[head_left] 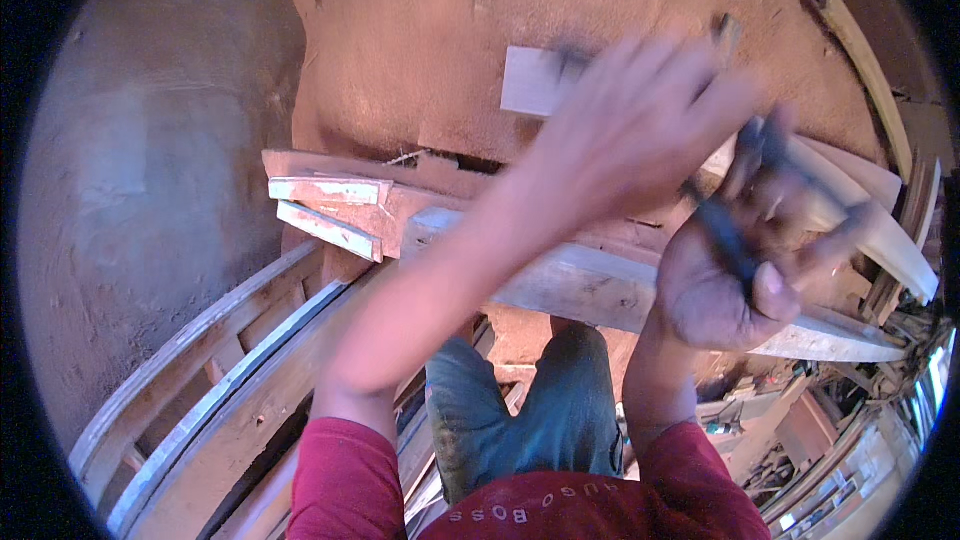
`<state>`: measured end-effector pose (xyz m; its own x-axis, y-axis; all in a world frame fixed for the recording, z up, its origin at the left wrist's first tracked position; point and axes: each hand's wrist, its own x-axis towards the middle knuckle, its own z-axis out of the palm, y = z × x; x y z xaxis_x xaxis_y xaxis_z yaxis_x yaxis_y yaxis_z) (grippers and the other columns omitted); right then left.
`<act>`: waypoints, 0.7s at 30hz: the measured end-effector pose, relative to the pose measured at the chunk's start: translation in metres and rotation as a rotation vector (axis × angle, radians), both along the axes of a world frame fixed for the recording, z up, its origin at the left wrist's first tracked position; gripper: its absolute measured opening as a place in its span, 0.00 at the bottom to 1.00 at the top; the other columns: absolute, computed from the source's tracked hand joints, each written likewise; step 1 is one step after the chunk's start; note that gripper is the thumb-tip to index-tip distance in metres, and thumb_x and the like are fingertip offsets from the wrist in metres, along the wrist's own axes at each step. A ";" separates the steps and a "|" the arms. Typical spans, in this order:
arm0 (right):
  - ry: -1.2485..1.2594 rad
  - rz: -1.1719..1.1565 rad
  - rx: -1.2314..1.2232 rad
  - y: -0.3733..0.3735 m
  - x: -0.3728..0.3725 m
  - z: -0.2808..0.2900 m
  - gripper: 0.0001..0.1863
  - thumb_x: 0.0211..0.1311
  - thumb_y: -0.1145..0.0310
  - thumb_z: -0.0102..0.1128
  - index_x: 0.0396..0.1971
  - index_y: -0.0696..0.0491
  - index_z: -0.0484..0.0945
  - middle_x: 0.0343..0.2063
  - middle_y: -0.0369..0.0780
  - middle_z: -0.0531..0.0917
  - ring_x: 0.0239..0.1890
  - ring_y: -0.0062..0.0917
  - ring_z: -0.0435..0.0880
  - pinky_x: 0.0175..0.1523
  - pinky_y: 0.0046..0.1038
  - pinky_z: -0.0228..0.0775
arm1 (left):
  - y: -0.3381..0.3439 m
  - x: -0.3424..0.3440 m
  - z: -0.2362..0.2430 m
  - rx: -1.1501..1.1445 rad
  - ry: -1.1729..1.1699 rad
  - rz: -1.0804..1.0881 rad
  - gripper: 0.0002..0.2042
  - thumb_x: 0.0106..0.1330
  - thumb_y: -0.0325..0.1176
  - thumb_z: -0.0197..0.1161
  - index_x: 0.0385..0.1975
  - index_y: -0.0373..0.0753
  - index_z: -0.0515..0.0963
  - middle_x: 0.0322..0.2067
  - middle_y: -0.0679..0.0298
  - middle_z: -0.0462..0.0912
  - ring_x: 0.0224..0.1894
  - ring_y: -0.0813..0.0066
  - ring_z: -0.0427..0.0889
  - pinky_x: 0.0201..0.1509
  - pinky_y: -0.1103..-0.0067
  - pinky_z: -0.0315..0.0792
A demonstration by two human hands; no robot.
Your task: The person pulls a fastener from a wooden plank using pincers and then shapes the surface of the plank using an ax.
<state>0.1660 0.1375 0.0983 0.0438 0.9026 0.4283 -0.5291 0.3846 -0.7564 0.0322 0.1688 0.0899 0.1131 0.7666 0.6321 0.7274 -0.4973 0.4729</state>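
Observation:
My left hand point(650, 120) is raised over the bench, back of the hand up, its fingers smeared by motion. Whether it holds anything is not clear. Close beside it, my right hand point(725, 285) is turned palm up, with the thumb bent in. Across its palm lies a dark, narrow tool point(722, 232), too blurred to name more closely; the fingers curl around it. Beyond my left wrist, a pale rectangular block point(528, 82) lies on the dusty surface, and a dark blurred thing point(572, 60) is at its right end.
A long wooden beam point(580, 285) crosses in front of my knees. Two short wood strips point(330, 228) lie at its left. Long boards point(220, 440) lean at the lower left beside a grey wall point(160, 180). Curved pale wood point(880, 230) and scrap pieces fill the right.

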 end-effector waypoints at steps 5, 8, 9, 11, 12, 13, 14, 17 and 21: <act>-0.200 -0.010 0.152 0.025 -0.003 0.012 0.56 0.49 0.62 0.63 0.75 0.28 0.36 0.70 0.56 0.59 0.75 0.50 0.51 0.77 0.49 0.37 | 0.065 0.006 0.032 0.328 -0.027 -0.115 0.18 0.55 0.33 0.62 0.48 0.50 0.71 0.40 0.59 0.74 0.44 0.55 0.76 0.51 0.62 0.68; -0.286 0.006 -0.112 -0.014 0.033 -0.010 0.64 0.44 0.61 0.65 0.74 0.32 0.27 0.64 0.57 0.68 0.70 0.48 0.63 0.72 0.49 0.52 | 0.020 0.022 -0.011 0.177 0.002 -0.077 0.18 0.55 0.34 0.63 0.47 0.51 0.71 0.40 0.62 0.73 0.46 0.56 0.73 0.54 0.59 0.65; -0.356 0.016 -0.148 -0.030 0.045 -0.021 0.63 0.44 0.60 0.65 0.74 0.35 0.27 0.65 0.56 0.66 0.70 0.47 0.63 0.72 0.49 0.53 | 0.001 0.023 -0.022 0.117 -0.013 -0.098 0.18 0.55 0.35 0.63 0.47 0.52 0.70 0.40 0.62 0.72 0.46 0.55 0.72 0.55 0.58 0.64; -0.375 0.051 -0.325 -0.080 0.064 -0.032 0.63 0.46 0.58 0.65 0.74 0.42 0.27 0.65 0.54 0.64 0.68 0.45 0.64 0.71 0.49 0.54 | -0.046 0.029 -0.031 -0.061 -0.063 -0.139 0.19 0.56 0.36 0.63 0.48 0.50 0.71 0.39 0.60 0.71 0.46 0.54 0.72 0.52 0.59 0.65; -0.364 0.210 -0.202 -0.096 0.069 -0.039 0.60 0.46 0.56 0.64 0.75 0.44 0.33 0.65 0.53 0.63 0.67 0.45 0.64 0.70 0.49 0.54 | -0.073 0.030 -0.039 -0.091 -0.128 -0.141 0.16 0.55 0.36 0.62 0.45 0.49 0.72 0.38 0.60 0.70 0.45 0.55 0.71 0.52 0.60 0.65; -0.408 0.310 -0.122 -0.112 0.073 -0.044 0.53 0.48 0.56 0.62 0.71 0.46 0.40 0.63 0.53 0.65 0.65 0.47 0.65 0.69 0.50 0.54 | -0.103 0.029 -0.049 -0.130 -0.197 -0.142 0.14 0.55 0.36 0.61 0.42 0.48 0.73 0.37 0.60 0.69 0.44 0.56 0.71 0.53 0.61 0.66; -0.472 0.398 -0.012 -0.125 0.072 -0.045 0.46 0.50 0.56 0.60 0.68 0.48 0.46 0.60 0.52 0.68 0.64 0.48 0.66 0.67 0.51 0.55 | -0.136 0.028 -0.054 -0.206 -0.257 -0.122 0.13 0.54 0.35 0.62 0.40 0.48 0.73 0.37 0.59 0.69 0.43 0.55 0.71 0.51 0.61 0.66; -0.567 0.573 0.207 -0.164 0.055 -0.038 0.30 0.55 0.56 0.54 0.57 0.53 0.67 0.52 0.51 0.75 0.60 0.52 0.68 0.63 0.54 0.56 | -0.226 0.021 -0.076 -0.178 -0.430 0.014 0.14 0.51 0.33 0.65 0.38 0.48 0.73 0.36 0.60 0.70 0.38 0.58 0.72 0.43 0.62 0.68; -0.496 0.624 0.129 -0.194 0.020 -0.029 0.22 0.61 0.64 0.46 0.53 0.55 0.75 0.50 0.52 0.79 0.60 0.58 0.70 0.61 0.60 0.57 | -0.279 -0.006 -0.102 -0.125 -0.698 -0.019 0.11 0.55 0.31 0.65 0.34 0.47 0.71 0.29 0.63 0.70 0.33 0.65 0.72 0.38 0.65 0.68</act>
<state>0.1858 -0.0565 0.0693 -0.6743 0.6401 0.3683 -0.2898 0.2293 -0.9292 0.0267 -0.1100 -0.0122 -0.2721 0.8402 0.4690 0.2256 -0.4182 0.8799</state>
